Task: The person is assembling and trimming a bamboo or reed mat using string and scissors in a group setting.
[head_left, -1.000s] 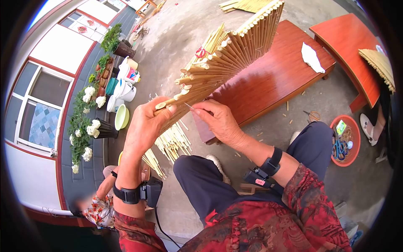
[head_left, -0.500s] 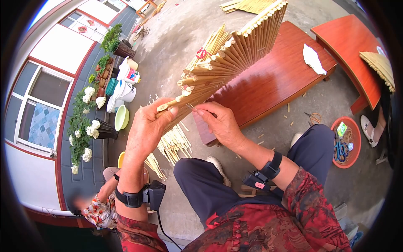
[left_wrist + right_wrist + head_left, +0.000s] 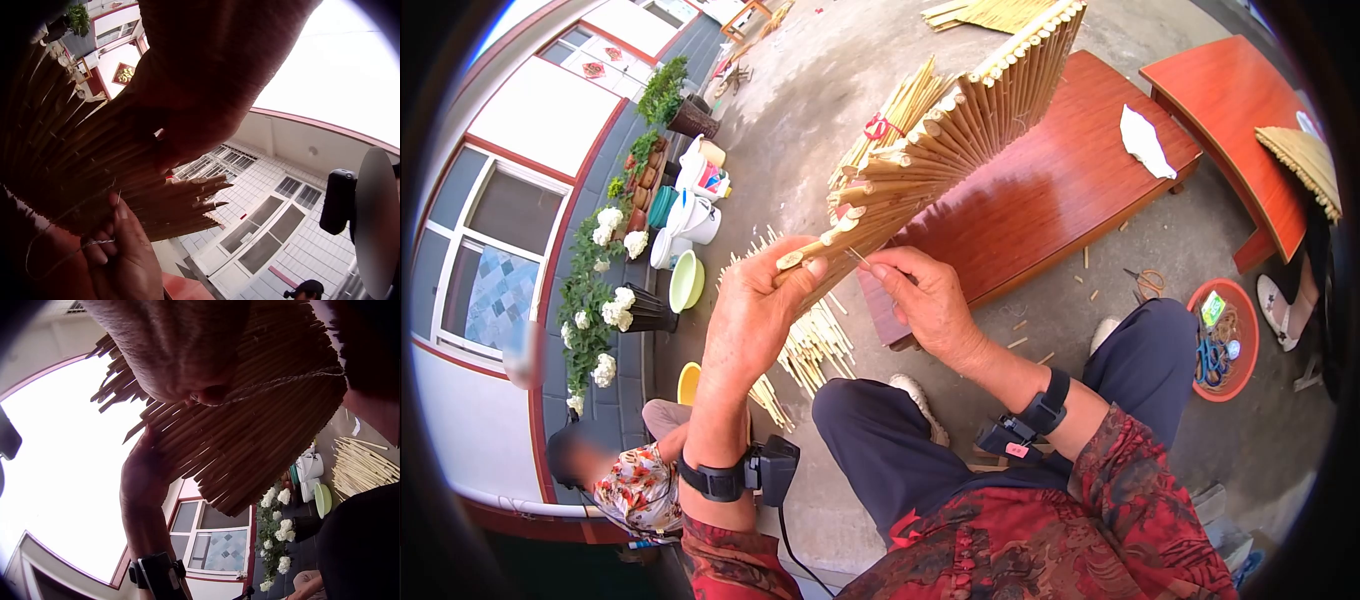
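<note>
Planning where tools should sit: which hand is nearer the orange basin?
Right. In the head view, the right hand pinches the needle left of the orange basin; the left hand, gripping the stalk panel, is farther left.

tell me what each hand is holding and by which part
The left hand grips the stalk panel by its near edge; the right hand pinches a needle by one end.
</note>
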### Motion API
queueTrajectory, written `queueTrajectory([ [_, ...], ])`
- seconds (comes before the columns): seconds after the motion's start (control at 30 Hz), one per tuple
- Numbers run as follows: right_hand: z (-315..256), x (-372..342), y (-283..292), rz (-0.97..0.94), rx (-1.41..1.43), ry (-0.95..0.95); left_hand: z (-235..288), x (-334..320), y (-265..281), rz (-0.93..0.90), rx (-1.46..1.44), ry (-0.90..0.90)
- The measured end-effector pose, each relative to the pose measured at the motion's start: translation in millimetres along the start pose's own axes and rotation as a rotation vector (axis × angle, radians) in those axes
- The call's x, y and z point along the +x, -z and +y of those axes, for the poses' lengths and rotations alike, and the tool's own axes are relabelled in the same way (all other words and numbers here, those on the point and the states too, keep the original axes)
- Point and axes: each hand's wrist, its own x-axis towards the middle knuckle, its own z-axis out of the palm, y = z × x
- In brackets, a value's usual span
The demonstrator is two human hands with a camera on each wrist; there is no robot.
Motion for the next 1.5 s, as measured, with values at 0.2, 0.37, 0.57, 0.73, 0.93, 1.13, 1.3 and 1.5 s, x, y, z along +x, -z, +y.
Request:
queueTrajectory([
  [0.2,-3,-16,5,0.069,0.028,-0.086,10,-13,-13,-0.041,0.007,0.091],
  [0.37,1,-45,21,0.085,-0.067,-0.159,2,-42,-50,0.043,0.101,-0.139],
  [0.57,19,-90,44,0.095,0.029,-0.313,1,-75,-92,0.125,0.1,-0.224],
  [0.73,61,-121,73,-0.036,-0.055,-0.32,-7,-96,-108,0.048,0.027,-0.149],
  [0.93,36,-138,71,-0.104,-0.504,-0.195,-18,-109,-125,-0.009,0.084,-0.16],
  [1.13,59,-154,88,-0.545,-2.066,0.672,-19,-106,-123,-0.053,0.125,-0.168],
  [1.3,56,-152,90,-0.62,-1.952,0.487,-19,-105,-126,-0.062,0.128,-0.165],
  [1.5,50,-150,87,-0.329,-0.847,-0.457,-21,-104,-125,-0.066,0.124,-0.183],
])
